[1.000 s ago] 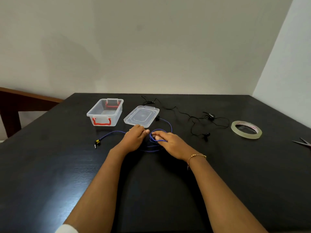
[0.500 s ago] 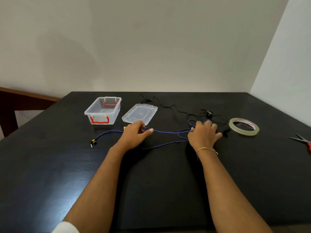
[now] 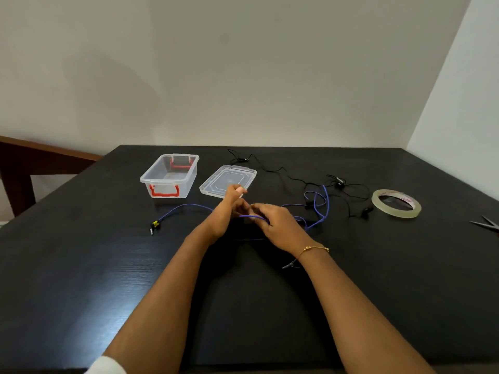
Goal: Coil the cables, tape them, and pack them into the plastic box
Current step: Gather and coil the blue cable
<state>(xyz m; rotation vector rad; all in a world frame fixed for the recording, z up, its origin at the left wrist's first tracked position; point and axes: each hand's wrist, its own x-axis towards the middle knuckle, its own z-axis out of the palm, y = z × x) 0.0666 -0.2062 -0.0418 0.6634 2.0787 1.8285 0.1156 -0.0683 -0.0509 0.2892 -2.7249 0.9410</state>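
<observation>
A blue cable [image 3: 321,209] lies across the middle of the black table [image 3: 81,279], its plug end at the left. My left hand [image 3: 229,209] and my right hand [image 3: 275,225] meet over it, both pinching the blue cable between them. Loose loops of it trail to the right. A thin black cable [image 3: 348,193] sprawls behind. The clear plastic box [image 3: 170,175] with red handles stands open at the back left, its lid [image 3: 228,181] lying beside it. A roll of clear tape [image 3: 396,203] lies flat at the right.
Scissors [image 3: 488,225] lie at the table's right edge, partly cut off. A brown wooden rail [image 3: 32,157] stands beyond the table's left side. White walls close in behind and on the right.
My right hand stretched the blue cable out to the right, then came back to meet my left hand, leaving loops on the right.
</observation>
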